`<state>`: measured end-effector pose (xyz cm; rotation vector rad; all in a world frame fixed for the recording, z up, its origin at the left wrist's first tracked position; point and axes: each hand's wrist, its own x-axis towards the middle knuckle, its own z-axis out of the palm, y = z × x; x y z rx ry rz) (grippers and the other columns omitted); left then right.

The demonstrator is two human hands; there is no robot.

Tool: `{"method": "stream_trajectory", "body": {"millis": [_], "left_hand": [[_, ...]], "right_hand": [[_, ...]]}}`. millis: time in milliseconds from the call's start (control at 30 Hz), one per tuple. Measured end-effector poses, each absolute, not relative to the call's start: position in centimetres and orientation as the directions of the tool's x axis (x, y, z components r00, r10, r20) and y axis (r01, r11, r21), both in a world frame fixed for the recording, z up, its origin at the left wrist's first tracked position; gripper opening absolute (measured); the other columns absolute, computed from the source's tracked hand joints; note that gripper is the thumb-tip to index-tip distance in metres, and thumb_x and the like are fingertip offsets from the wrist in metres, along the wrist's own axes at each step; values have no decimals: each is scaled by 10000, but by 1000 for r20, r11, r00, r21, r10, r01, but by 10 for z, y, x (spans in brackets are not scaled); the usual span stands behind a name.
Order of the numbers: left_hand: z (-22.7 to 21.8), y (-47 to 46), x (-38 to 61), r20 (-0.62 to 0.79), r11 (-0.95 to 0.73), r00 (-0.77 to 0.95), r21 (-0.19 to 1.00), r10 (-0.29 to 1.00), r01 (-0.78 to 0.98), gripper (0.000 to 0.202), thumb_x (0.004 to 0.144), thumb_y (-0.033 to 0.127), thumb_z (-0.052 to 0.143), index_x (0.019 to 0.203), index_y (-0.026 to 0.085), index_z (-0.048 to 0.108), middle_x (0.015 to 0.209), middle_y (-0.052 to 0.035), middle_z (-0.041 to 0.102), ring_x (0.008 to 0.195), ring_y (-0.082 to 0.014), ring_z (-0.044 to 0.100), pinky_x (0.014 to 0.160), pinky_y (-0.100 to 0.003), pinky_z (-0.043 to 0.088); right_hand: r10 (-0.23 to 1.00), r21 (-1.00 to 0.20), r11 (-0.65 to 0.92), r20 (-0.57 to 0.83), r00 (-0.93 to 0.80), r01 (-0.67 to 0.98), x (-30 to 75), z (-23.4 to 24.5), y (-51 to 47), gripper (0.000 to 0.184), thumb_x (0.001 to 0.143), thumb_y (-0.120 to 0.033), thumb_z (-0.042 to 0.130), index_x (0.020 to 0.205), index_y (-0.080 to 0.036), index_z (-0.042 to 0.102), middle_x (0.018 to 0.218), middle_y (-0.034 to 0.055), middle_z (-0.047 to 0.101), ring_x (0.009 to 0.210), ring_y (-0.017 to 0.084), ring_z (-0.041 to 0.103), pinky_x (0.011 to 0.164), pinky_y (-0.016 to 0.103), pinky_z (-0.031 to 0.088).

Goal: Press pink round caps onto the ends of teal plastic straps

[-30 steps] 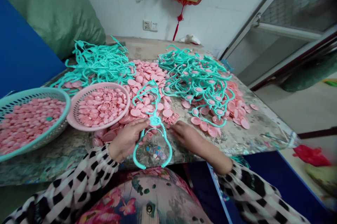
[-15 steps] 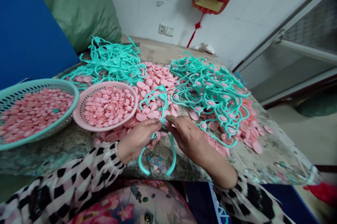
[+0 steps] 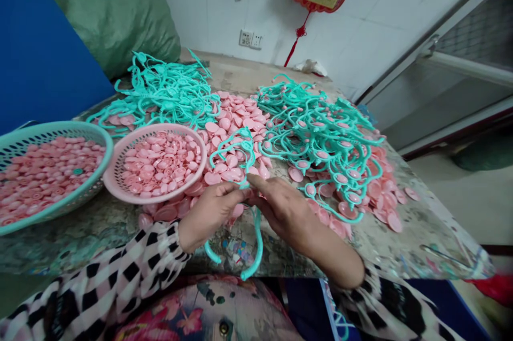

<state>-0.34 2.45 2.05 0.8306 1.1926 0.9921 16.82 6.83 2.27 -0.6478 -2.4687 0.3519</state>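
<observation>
Between my two hands is a turquoise plastic toy stethoscope (image 3: 257,242), its two curved arms hanging toward me over the table edge. My left hand (image 3: 206,214) pinches its middle from the left with thumb and forefinger. From the right, my right hand (image 3: 286,208) closes over the same spot, fingers bent and pressed together. The fingertips hide the middle of the piece, so any small part there cannot be made out. Just beyond my fingers, turquoise tubing (image 3: 250,151) lies over a heap of pink plastic shells (image 3: 234,116).
To the left stand a pink basket (image 3: 154,201) of small pink parts and a turquoise basket (image 3: 52,212) of pink tips. Plain turquoise pieces (image 3: 164,90) are heaped behind; pieces with pink inlays (image 3: 320,127) lie right. A green sack (image 3: 116,15) leans at back left.
The stethoscope has turned a little in my hands, its curved arms swinging left and one dipping lower. Both hands keep their hold at its middle. The view has shifted slightly.
</observation>
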Motion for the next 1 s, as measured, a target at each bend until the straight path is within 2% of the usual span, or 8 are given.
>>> {"method": "stream_trajectory", "body": {"millis": [67,133,233,333,467,633,767,1000], "left_hand": [[27,22,-4,-319,329,82,924,944,-193,270,775,420,647,741,158,590,492,81,371,410,-51,282,397,-188,201],[35,20,-3,-265,284,115,936,957,-208,250,807,411,620,826,163,612,533,68,414,409,-44,307,384,-177,211],[48,15,-1,-173,198,139,960,975,-197,248,837,408,594,915,177,644,567,61,431,400,-35,320,367,-168,221],[61,7,1,-85,107,138,981,987,-162,226,853,377,586,954,195,673,564,61,409,409,-34,304,364,-164,218],[61,-1,8,-12,22,87,994,996,-111,206,867,361,577,943,202,683,630,37,470,486,-46,343,422,-155,277],[16,12,16,-203,202,26,941,979,-270,230,835,383,592,901,170,650,606,51,474,436,-34,300,412,-170,249],[-4,21,12,-342,382,177,876,923,-296,266,821,431,593,895,178,618,604,58,473,389,-30,313,359,-180,156],[12,23,6,-317,375,232,884,920,-280,298,811,460,610,865,169,578,516,67,453,391,-53,372,359,-164,256]], "right_hand": [[664,-577,734,500,-556,358,164,22,65,571,873,-227,596,1390,-283,361,1233,92,567,1123,235,531,927,423,470],[815,-815,526,401,-418,243,159,20,59,536,870,-327,605,1362,-297,395,1309,85,521,1171,233,517,951,424,464],[874,-977,213,200,-442,-21,153,22,47,339,940,-389,471,1261,-292,519,1168,46,618,1057,189,593,922,380,485],[869,-984,151,179,-462,-97,154,34,36,283,948,-387,458,1164,-274,603,1035,20,658,963,171,607,873,332,489],[882,-973,230,212,-420,-8,156,45,29,227,929,-348,505,1079,-246,642,936,6,655,856,150,594,802,277,478],[901,-991,-7,51,-431,-130,150,1,40,320,893,-479,506,1024,-220,642,929,29,677,871,182,628,789,323,516],[821,-965,-232,-128,-556,-120,156,-25,45,430,904,-544,432,1119,-210,596,921,69,690,858,214,664,740,374,549],[871,-1000,11,5,-491,10,169,-4,59,410,892,-543,470,1149,-257,613,1127,58,658,1043,214,611,876,394,523]]}}
